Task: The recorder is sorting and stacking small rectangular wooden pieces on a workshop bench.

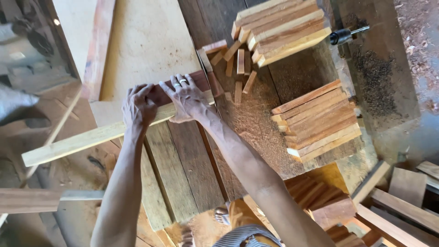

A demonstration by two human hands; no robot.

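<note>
Wooden batten, long and pale, lies slantwise across the plank tabletop, its far end jutting past the left edge. Both hands press down on it side by side: the left hand is curled over the strip, while the right hand, wearing rings, lies flat with fingers spread, touching a dark reddish block just behind. Sawdust and short offcuts litter the tabletop's middle. Two stacks of cut slats sit toward the right edge.
</note>
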